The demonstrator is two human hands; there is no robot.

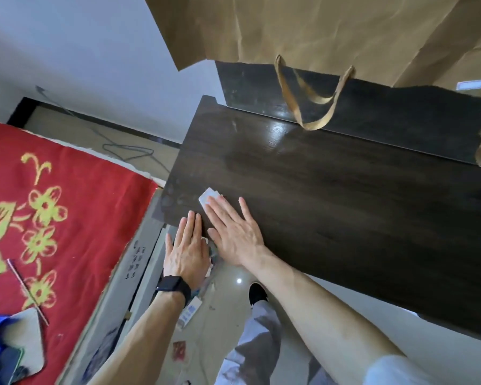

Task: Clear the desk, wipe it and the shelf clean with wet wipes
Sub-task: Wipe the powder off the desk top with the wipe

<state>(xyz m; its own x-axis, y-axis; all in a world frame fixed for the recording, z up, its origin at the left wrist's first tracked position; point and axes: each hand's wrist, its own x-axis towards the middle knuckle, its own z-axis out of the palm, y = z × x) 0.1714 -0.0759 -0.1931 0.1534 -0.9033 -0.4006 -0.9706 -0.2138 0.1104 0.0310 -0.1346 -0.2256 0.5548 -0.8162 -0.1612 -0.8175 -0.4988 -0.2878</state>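
Head view: right hand [233, 234] flat, pressing wet wipe [209, 197] on desk [345, 204]; left hand [186, 248] flat, empty.

Single head-worn wide-angle view, looking steeply down and forward from above the counter [331, 204], at close range. Counter spans centre to 3 o'clock; bed [53, 218] lies at 9 o'clock; floor [228, 323] at 6 o'clock; paper bag [317, 26] at 12 o'clock. Strong edge distortion. No second view is supplied.
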